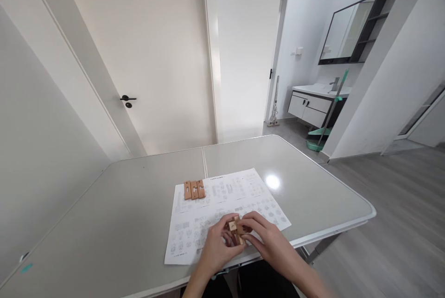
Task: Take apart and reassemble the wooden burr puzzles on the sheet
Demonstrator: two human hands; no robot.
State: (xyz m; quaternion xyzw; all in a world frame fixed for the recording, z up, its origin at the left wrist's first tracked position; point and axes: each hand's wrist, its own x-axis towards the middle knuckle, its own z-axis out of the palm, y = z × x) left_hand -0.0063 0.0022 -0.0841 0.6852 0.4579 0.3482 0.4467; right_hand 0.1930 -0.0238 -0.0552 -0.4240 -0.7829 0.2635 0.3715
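Note:
Both hands meet over the near edge of a printed instruction sheet (239, 196) on the grey table (121, 214). My left hand (217, 244) and my right hand (266, 237) are closed around a small wooden puzzle assembly (237, 229) made of notched blocks, held between the fingertips just above the paper. Three more notched wooden pieces (194, 189) lie side by side on the sheet's far left corner, well away from both hands.
The table's right edge (361, 214) drops to a wood-look floor. A closed door with a black handle (128, 99) stands beyond the table. Further right, a vanity with sink (318, 101), a mirror and a green mop (328, 117) show.

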